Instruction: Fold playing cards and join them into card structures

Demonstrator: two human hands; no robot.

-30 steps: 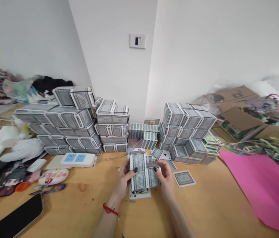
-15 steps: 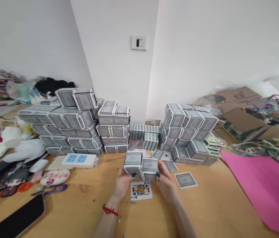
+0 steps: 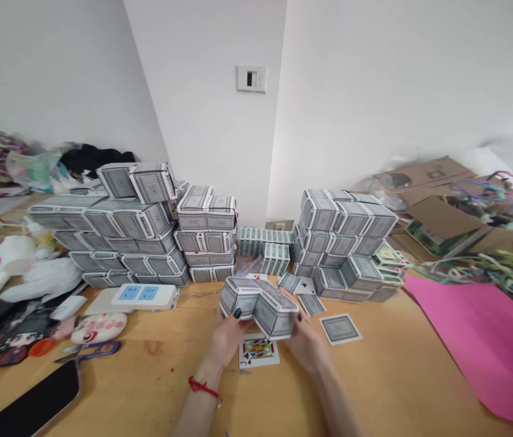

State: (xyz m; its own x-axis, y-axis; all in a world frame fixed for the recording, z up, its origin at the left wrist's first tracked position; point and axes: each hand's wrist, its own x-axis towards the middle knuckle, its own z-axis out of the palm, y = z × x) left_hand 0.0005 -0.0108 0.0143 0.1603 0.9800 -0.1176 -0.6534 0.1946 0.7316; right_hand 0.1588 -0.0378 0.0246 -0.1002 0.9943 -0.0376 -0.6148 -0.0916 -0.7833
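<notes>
Between both hands is a block of joined boxes folded from playing cards [image 3: 263, 303], grey patterned backs outward, tilted above the table. My left hand [image 3: 226, 340] grips its left end, thumb on the near face. My right hand [image 3: 306, 340] closes on its right end, the other fingers hidden behind. Under the block a jack of clubs card [image 3: 258, 352] lies face up. To the right, a single card [image 3: 340, 329] rests face down, and another face-down card [image 3: 311, 304] lies beyond it.
Stacks of card boxes stand at the left [image 3: 124, 243], centre [image 3: 206, 237] and right [image 3: 347, 237]. Small green-edged card packs [image 3: 275, 258] sit between them. Nearer left are a white power strip [image 3: 147, 295], scissors [image 3: 96, 350] and a phone [image 3: 28, 400]; pink paper [image 3: 479, 352] lies right.
The block of card boxes has turned in my hands, its right part swinging nearer and showing more of its top. My view has shifted slightly to the right.
</notes>
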